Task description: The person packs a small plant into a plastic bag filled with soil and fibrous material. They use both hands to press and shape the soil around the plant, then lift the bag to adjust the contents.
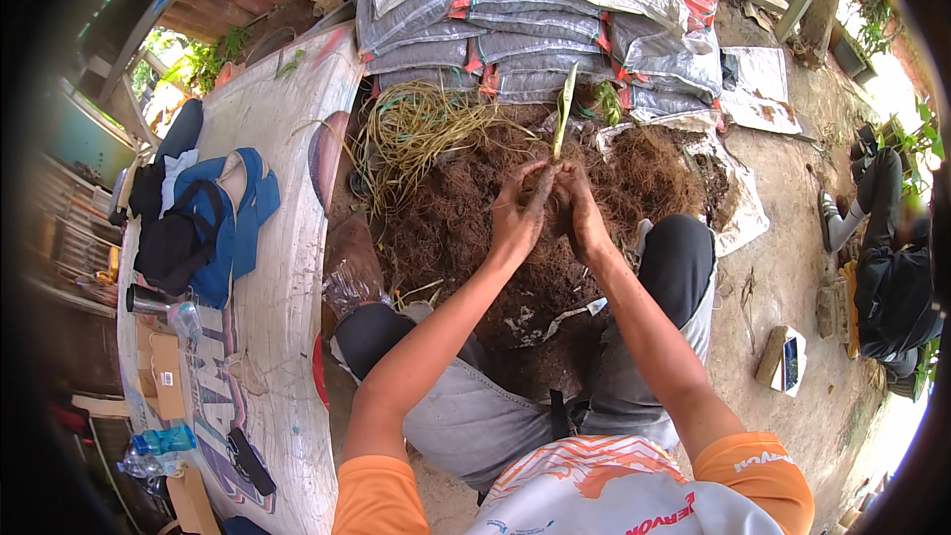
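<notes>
Both hands meet over a heap of brown fibre and dark soil [436, 203]. Between them stands a small plant with one long, pointed, pale-edged green leaf [565, 109], which looks like a snake plant cutting. My left hand [519, 216] is closed around its base from the left. From the other side, my right hand [585, 213] closes on the same base. Fingers look dirty with soil. The roots, and whatever else lies within the palms, are hidden by the hands.
Grey filled sacks [540, 50] are stacked beyond the heap. Yellowish string-like strands [426, 129] lie at its far left. A white board surface [287, 238] on the left carries a blue bag [233, 218] and bottles. Another person [887, 258] sits at the right, near a phone [791, 362] on a block.
</notes>
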